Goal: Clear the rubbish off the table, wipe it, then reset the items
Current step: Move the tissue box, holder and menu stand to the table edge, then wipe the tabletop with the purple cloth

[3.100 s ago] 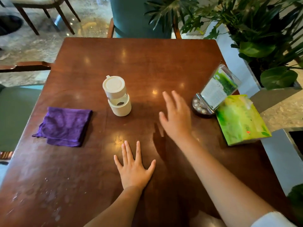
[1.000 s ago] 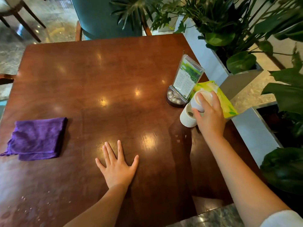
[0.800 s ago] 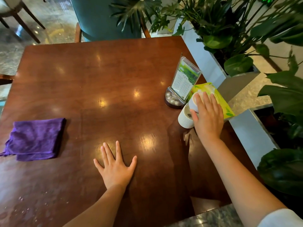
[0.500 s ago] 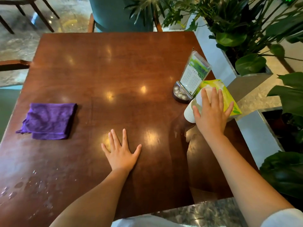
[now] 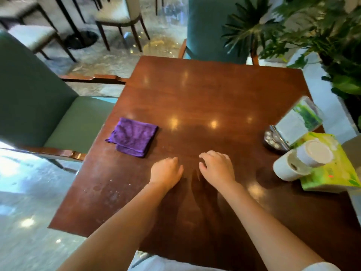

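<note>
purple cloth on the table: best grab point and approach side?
Pinch the purple cloth at its near right corner, coming from above with the left hand, which is closest and looks empty. The cloth lies folded flat on the table; the layered folds at that near edge probably give the fingers something to lift.

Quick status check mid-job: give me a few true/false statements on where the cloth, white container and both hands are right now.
1. The purple cloth lies folded on the table. True.
2. The right hand grips the white container. False: it is empty, apart from the container.
3. The white container stands against the green tissue pack. True.
4. The left hand holds the cloth. False: it holds nothing.
</note>
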A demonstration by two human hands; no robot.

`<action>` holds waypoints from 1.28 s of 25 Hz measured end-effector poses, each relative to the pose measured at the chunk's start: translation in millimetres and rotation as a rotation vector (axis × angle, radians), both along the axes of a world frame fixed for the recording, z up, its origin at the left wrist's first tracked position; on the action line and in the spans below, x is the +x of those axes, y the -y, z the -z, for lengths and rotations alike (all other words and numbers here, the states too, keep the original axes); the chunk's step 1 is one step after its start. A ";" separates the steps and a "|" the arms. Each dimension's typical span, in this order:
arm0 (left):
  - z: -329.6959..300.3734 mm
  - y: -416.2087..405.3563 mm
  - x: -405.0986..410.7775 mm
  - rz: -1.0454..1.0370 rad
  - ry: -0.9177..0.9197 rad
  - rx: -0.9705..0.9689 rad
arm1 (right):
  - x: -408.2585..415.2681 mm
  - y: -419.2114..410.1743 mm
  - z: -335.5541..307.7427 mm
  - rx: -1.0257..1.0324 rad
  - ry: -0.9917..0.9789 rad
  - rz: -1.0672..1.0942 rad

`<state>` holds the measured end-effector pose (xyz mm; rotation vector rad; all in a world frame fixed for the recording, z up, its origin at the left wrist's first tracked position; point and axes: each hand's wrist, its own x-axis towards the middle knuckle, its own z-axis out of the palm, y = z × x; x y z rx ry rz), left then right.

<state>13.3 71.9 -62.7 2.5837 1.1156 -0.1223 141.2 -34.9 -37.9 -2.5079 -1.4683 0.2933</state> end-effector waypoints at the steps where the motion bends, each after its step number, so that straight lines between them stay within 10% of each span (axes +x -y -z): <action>1: -5.8 -15.5 -12.6 -0.031 0.039 0.024 | -6.7 -17.0 -2.8 0.005 -0.018 -0.030; 18: 50.9 -223.5 -66.4 0.111 -0.183 0.012 | -77.0 -233.3 77.3 -0.138 -0.052 -0.125; 32: 29.5 -176.7 -34.5 0.303 0.339 -0.065 | -66.4 -168.0 57.4 0.231 0.011 0.181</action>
